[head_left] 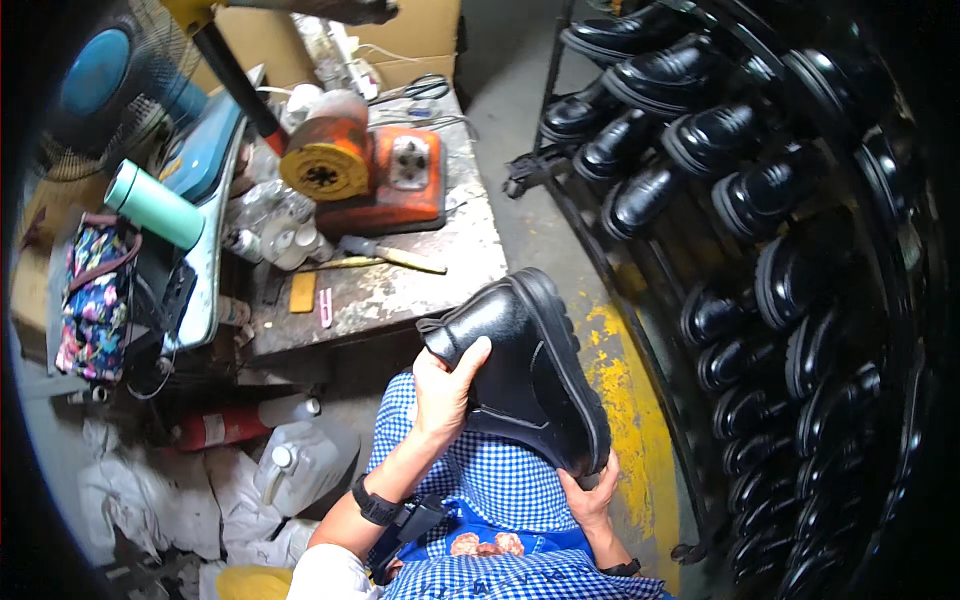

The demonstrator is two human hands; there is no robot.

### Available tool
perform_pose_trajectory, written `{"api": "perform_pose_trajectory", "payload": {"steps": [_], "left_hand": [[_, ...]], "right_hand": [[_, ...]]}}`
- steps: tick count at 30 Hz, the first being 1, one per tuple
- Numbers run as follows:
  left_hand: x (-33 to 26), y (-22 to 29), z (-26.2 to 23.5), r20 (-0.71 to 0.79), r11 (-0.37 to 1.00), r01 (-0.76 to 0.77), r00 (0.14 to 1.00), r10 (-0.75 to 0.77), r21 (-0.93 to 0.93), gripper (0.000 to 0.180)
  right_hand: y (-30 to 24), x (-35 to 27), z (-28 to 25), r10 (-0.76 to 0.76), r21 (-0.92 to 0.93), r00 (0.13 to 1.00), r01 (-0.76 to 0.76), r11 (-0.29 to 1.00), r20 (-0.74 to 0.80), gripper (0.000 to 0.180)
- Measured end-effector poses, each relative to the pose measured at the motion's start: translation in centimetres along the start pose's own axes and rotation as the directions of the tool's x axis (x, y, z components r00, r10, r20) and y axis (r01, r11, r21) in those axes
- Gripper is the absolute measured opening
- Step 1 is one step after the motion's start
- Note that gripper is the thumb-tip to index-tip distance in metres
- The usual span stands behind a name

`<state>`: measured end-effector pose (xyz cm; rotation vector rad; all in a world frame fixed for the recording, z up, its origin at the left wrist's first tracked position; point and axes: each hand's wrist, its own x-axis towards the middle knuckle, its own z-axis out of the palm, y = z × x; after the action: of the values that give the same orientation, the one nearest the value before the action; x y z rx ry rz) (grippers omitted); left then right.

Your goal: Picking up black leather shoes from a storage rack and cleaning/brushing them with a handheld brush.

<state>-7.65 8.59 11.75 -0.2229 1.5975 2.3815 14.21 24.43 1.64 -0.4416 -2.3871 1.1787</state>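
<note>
A shiny black ankle boot with a thick lugged sole lies on its side above my lap, between both my hands. My left hand grips the boot near its shaft, the thumb pressed along the black upper. At the other end my right hand holds the boot by the lower tip of its sole; part of those fingers is hidden beneath it. Under the boot spreads a blue and white checked apron over my legs.
A worn workbench at left bears an orange grinding machine, brushes, scissors and a yellow block. Racks of black shoes fill the right. A plastic jug and red fire extinguisher lie below the bench.
</note>
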Motion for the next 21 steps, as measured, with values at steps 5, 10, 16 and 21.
{"api": "perform_pose_trajectory", "payload": {"steps": [5, 10, 16, 21], "left_hand": [[-0.1, 0.6, -0.9, -0.14, 0.995, -0.082, 0.986, 0.09, 0.061, 0.026], [1.0, 0.8, -2.1, -0.24, 0.977, 0.062, 0.964, -0.111, -0.203, 0.025], [-0.2, 1.2, -1.9, 0.053, 0.999, 0.049, 0.997, -0.049, -0.008, 0.045], [-1.0, 0.1, -2.5, 0.385, 0.933, -0.058, 0.918, -0.09, 0.356, 0.082]], "right_hand": [[-0.4, 1.1, 0.6, -0.074, 0.084, 0.997, 0.072, 0.994, 0.023, 0.076], [-0.4, 1.5, 0.5, -0.15, -0.003, 0.988, 0.15, 0.989, 0.027, 0.077], [-0.2, 1.2, 0.3, -0.035, 0.063, 0.998, 0.032, 0.998, 0.056, 0.078], [-2.8, 2.8, -0.9, 0.062, 0.099, 0.984, -0.079, 0.992, 0.165, 0.075]]}}
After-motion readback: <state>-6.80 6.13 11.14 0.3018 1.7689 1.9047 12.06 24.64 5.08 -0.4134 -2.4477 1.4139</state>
